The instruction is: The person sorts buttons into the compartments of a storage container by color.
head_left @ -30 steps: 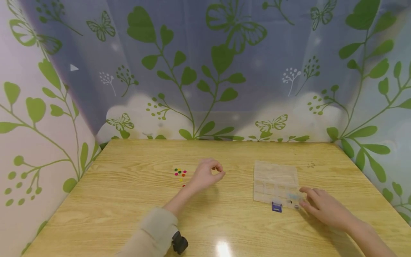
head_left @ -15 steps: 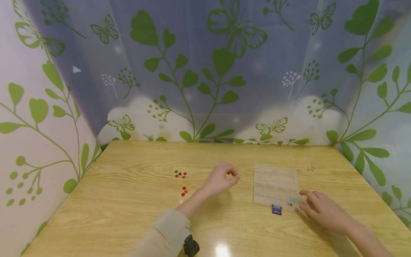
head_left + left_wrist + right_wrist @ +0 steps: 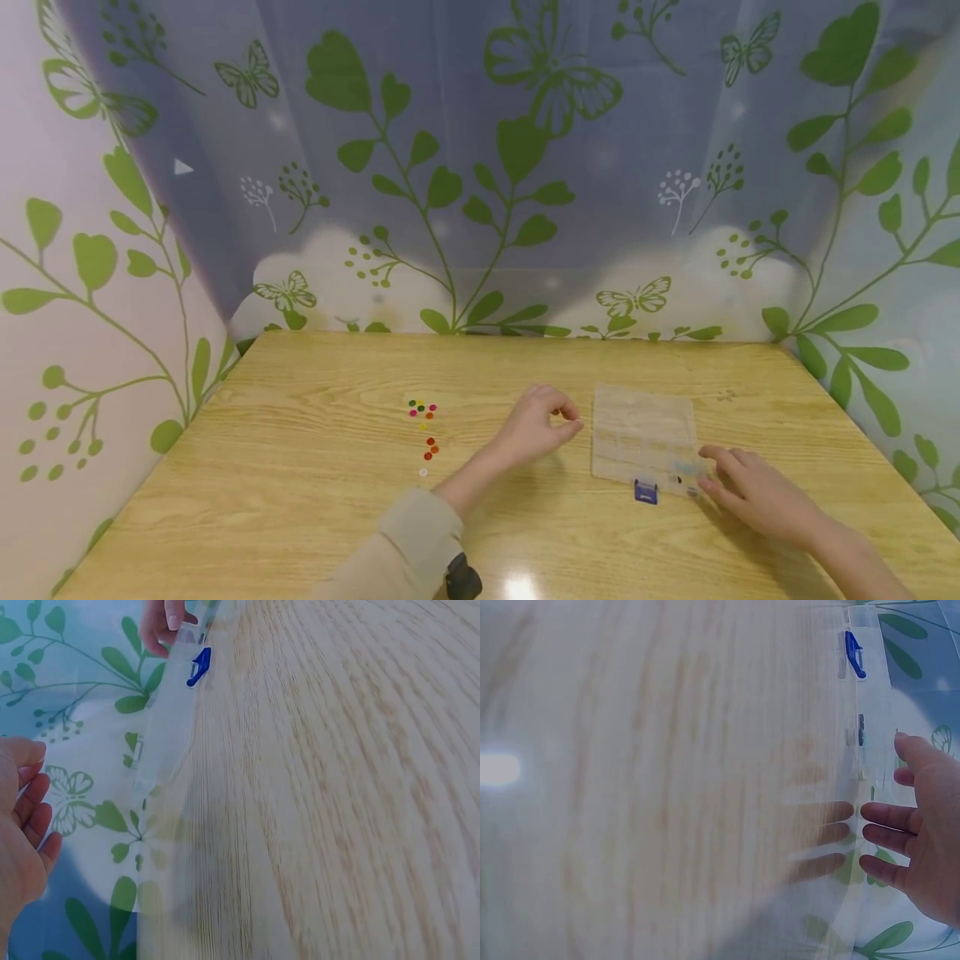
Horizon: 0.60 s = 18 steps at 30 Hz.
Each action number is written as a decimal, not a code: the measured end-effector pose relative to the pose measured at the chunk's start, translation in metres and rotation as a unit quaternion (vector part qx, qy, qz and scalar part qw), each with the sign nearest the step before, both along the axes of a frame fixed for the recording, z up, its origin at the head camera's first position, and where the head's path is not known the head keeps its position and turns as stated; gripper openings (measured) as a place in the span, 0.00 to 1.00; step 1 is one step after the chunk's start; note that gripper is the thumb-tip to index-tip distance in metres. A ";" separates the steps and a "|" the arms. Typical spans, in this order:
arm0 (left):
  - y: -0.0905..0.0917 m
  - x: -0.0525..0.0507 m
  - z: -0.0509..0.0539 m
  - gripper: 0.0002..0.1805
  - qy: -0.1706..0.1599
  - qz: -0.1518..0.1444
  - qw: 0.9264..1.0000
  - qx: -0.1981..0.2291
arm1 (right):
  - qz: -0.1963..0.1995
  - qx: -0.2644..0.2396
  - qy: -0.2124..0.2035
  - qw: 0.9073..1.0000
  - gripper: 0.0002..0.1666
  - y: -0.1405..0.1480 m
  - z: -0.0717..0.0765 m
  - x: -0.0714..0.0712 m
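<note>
A clear plastic compartment box (image 3: 643, 425) with a blue latch (image 3: 646, 492) lies on the table with its lid open. A few small dark pieces (image 3: 680, 480) show in its front right part. My left hand (image 3: 536, 425) hovers left of the box, thumb and index fingertips close together. Anything between those tips is too small or hidden to see. At the box's right edge is my right hand (image 3: 757, 492), fingers loosely extended; contact with the box is unclear. Small coloured button-like discs (image 3: 422, 409) lie left of the left forearm, with red and orange ones (image 3: 431, 448) nearer.
A single white disc (image 3: 423, 472) lies beside the left forearm. Behind the box's right side sit a few tiny pale pieces (image 3: 726, 395). Patterned cloth (image 3: 465, 167) hangs at the table's back and sides.
My left hand has moved rightward from near the coloured discs toward the box, thumb and index still close together. Discs its forearm covered now show. The right hand stays by the box.
</note>
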<state>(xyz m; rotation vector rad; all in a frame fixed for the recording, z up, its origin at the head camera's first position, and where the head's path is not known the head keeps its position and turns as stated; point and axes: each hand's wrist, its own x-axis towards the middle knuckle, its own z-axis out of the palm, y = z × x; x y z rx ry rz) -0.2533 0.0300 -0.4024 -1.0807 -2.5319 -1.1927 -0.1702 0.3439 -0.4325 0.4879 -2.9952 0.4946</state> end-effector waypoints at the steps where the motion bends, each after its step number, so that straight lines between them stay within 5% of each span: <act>1: 0.001 0.000 0.000 0.03 0.003 -0.001 1.000 0.000 | 0.000 0.000 0.001 1.000 0.25 0.000 0.000 0.000; 18: 0.022 0.006 0.001 0.04 0.005 -0.005 1.000 -0.021 | 0.000 0.002 -0.019 1.000 0.26 0.000 0.000 0.000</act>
